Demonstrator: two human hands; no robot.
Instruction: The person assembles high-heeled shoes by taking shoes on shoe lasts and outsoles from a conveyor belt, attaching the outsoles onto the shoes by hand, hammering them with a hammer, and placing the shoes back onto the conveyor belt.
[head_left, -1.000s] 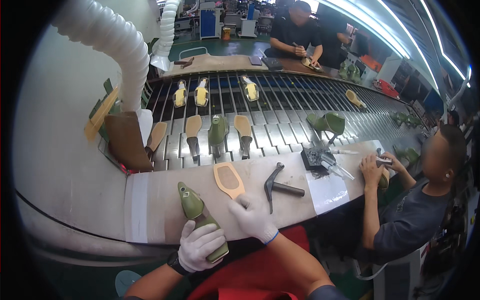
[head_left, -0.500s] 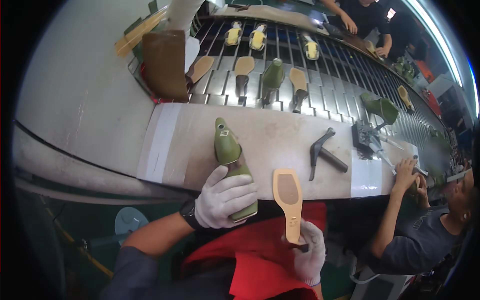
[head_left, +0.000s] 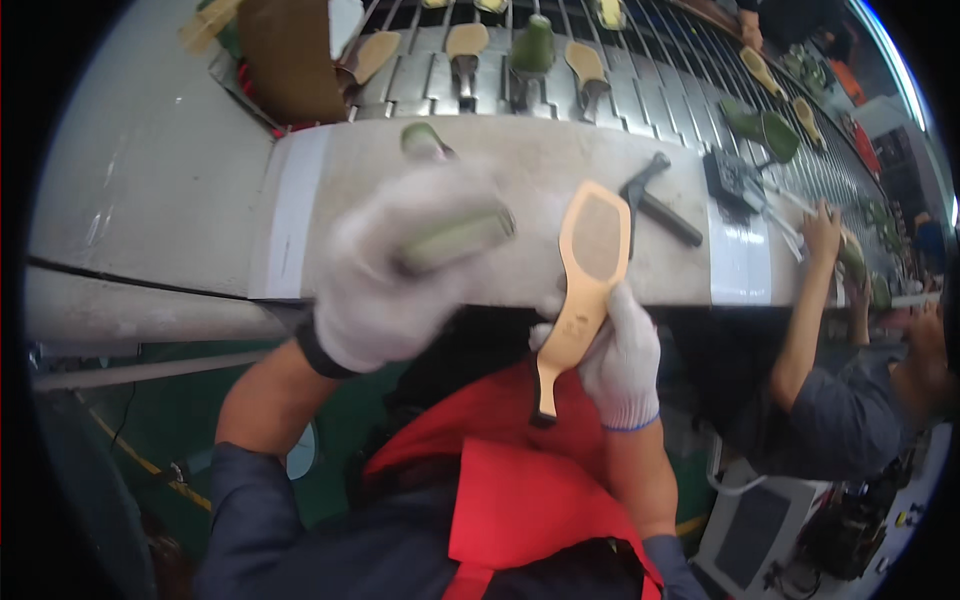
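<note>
My left hand point(head_left: 375, 285), in a white glove and smeared by motion, is wrapped round a green shoe point(head_left: 455, 240) above the bench's near side. Much of that shoe is behind the glove; one green end shows beyond the hand. In my right hand point(head_left: 628, 355), also gloved, is a tan shoe sole point(head_left: 592, 240) with a darker brown patch on its broad end. Its narrow end, dark at the tip, points down toward my red apron point(head_left: 510, 510). Just beyond the sole, a black-handled hammer point(head_left: 665, 212) lies on the bench point(head_left: 510, 150).
Behind the bench runs a slatted metal conveyor point(head_left: 410, 85) carrying several shoes, among them a green one point(head_left: 533, 48). A black device point(head_left: 732, 180) sits at the bench's right. A co-worker point(head_left: 850, 400) handles a shoe there. At far left stands a brown board point(head_left: 290, 60).
My left hand has lifted and turned with the green shoe. The right hand has raised the sole over the bench edge and tilted it. The whole view has shifted, with the bench higher in it.
</note>
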